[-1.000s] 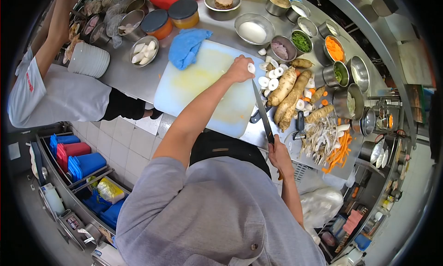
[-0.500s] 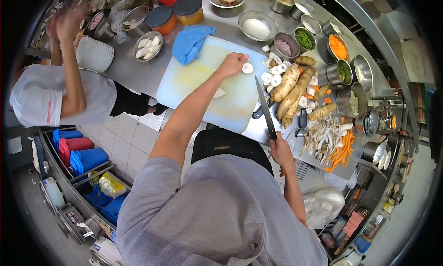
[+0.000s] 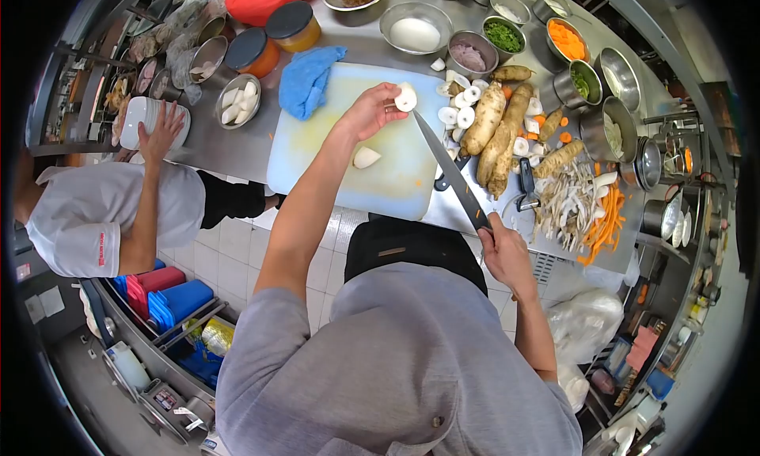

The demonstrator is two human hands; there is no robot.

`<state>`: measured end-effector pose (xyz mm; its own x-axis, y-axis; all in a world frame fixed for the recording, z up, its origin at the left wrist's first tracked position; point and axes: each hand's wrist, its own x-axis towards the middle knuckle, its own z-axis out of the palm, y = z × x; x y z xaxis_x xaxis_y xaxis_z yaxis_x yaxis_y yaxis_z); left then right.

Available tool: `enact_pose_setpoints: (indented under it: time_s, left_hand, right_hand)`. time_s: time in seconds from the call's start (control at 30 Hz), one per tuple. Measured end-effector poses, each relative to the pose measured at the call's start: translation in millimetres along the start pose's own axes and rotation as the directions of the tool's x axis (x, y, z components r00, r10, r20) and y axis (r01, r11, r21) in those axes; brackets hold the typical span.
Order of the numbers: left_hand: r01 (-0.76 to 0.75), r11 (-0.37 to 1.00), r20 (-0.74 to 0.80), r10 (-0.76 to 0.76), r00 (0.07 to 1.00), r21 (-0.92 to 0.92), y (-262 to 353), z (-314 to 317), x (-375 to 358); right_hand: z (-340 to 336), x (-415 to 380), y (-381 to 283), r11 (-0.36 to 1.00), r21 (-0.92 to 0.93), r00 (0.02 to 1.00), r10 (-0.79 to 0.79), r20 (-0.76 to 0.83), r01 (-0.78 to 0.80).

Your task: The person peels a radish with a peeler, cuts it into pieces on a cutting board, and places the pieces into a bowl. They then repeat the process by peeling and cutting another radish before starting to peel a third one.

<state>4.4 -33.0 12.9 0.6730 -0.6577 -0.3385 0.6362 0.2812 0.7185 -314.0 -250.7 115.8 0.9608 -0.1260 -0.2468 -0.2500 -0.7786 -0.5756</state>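
My left hand (image 3: 374,112) is raised over the white cutting board (image 3: 317,171), its fingers closed on a round, white piece of root vegetable (image 3: 405,97). The tip of a long-bladed kitchen knife (image 3: 450,169) is right at that piece. My right hand (image 3: 505,254) grips the knife's handle, with the blade slanting up and to the left. On the board beneath my left forearm lies a pale white chunk (image 3: 365,157). A blue cloth (image 3: 305,82) rests over the board's back left corner.
Long brown roots (image 3: 483,123) and white round slices (image 3: 448,115) lie right of the board, near a peeler (image 3: 526,183) and peel shavings (image 3: 558,210). Metal bowls line the back, one with chopped greens (image 3: 504,36). A co-worker (image 3: 119,210) at left touches stacked white dishes (image 3: 180,127).
My left hand has turned and its fingers now show around the white piece. The knife tip has swung left toward it. The co-worker's hand has come down onto the dishes.
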Motion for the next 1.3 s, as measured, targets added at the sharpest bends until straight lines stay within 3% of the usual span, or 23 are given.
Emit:
enact_pose_setpoints:
  time_s: [0.07,0.17,1.3]
  left_hand:
    - [-0.005,0.999,-0.001,0.005,1.0,-0.048,6,8,-7]
    - [-0.032,0.999,0.05,0.031,0.998,0.019,6,4,-6]
    - [-0.093,0.991,-0.042,0.097,0.994,0.096,18,19,-21]
  right_hand:
    - [-6,1,-6,1.0,-0.013,1.0,0.006,0.016,-0.005]
    - [-11,2,-10,1.0,-0.019,1.0,0.005,0.017,-0.005]
    - [-27,9,-16,0.999,-0.032,0.997,-0.017,0.08,0.02]
